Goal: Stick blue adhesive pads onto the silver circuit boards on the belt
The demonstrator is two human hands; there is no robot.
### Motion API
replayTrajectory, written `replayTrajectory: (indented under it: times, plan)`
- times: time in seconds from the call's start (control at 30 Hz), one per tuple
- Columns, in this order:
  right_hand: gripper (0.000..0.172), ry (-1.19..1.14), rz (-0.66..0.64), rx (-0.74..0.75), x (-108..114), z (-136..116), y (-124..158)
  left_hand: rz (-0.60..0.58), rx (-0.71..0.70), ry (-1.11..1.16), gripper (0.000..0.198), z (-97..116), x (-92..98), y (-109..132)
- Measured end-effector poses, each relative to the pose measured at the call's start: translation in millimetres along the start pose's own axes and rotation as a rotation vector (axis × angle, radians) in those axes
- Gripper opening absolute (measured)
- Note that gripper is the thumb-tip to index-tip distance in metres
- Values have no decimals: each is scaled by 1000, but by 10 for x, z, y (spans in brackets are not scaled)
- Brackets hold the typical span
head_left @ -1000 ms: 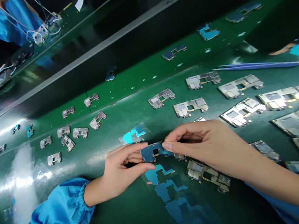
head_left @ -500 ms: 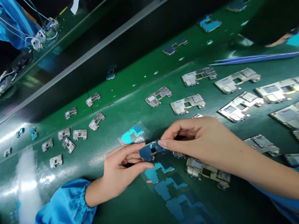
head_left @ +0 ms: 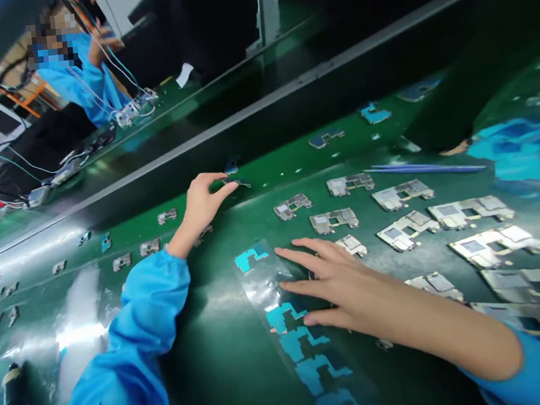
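**Two hands spread apart over a green desk of circuit boards**

We look down from the person's head onto a glossy green desk point(head_left: 230, 384). The left hand point(head_left: 202, 204), in a blue sleeve point(head_left: 143, 323), stretches toward the far side, its fingers reaching a thin dark piece point(head_left: 238, 183). The hand is partly curled, and we cannot tell whether it grips the piece. The right hand point(head_left: 337, 283) lies open and flat, fingers spread and holding nothing, over a clear film strip point(head_left: 270, 279) bearing teal-blue shapes point(head_left: 286, 319). Metal-shielded circuit boards point(head_left: 333, 220) sit in loose rows around both hands, and blue tweezers point(head_left: 424, 168) lie toward the far right.

We judge the sleeve the main hazard: dragged across the desk, it could knock nearby boards out of line. Pressure from the right palm could shift the film, and a slip of the left fingertips could flick the dark piece away.

A moment earlier, both hands held a blue-covered board between them. Now they are well apart, and that board no longer shows between them. We cannot tell whether the dark piece is that board.
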State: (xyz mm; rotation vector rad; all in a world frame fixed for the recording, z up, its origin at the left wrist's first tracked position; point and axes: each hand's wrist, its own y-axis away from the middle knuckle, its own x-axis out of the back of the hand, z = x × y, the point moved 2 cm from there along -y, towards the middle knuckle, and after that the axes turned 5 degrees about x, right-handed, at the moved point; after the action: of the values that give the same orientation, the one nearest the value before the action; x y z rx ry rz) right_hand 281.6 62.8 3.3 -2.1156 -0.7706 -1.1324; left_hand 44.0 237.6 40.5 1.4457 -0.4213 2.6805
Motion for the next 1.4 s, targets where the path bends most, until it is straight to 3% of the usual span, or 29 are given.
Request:
replayTrajectory:
  times: [0.1, 0.17, 0.23, 0.3, 0.4, 0.47, 0.6, 0.7, 0.77, 0.83, 0.9, 1.0, 1.1, 1.17, 1.27, 1.4]
  plan:
    - [30, 26, -2, 44, -90, -19, -51, -78, -3, -161, 36, -36, -138, -279]
    - [19, 8, 55, 92, -124, -33, -89, -56, -24, -169, 47, 3, -125, -194]
    - [18, -30, 117, 107, -142, -27, -111, 9, -84, -50, 42, 86, -27, 102]
    - [24, -78, 188, 80, -140, -8, -120, -7, -152, 224, 31, 178, 76, 540]
    - [24, -159, 273, 8, -113, 0, -137, -314, -157, 530, 52, 265, 58, 1213]
    - [16, -204, 291, -33, -100, -30, -155, -379, -81, 532, 55, 255, -37, 1519]
    - [19, -178, 366, -2, -59, -155, -163, -302, -7, 473, 39, 192, -202, 1734]
    - [19, -191, 454, 30, 52, -217, -126, -311, -222, 373, 57, 245, -168, 1772]
    - [15, -295, 517, -23, 158, -208, -102, -348, -431, 280, 68, 314, -84, 1769]
    - [12, -430, 580, -165, 244, -164, -95, -379, -528, 178, 56, 333, 17, 1658]
    - [13, -578, 626, -371, 277, -107, -105, -329, -419, 56, 32, 243, 116, 1366]
    - [28, -785, 643, -629, 231, -43, -136, -138, -124, -69, 19, -80, 212, 703]
    - [37, -895, 615, -703, 164, -1, -159, -61, 30, -86, 27, -452, 194, 124]
    - [37, -918, 610, -708, 139, 27, -161, -59, 79, -58, 28, -620, 179, -79]
    - [35, -989, 638, -714, 133, 47, -157, -65, 92, 39, 27, -636, 198, -87]
    - [37, -1096, 695, -694, 169, 28, -173, -61, 101, 266, 39, -303, 142, 329]
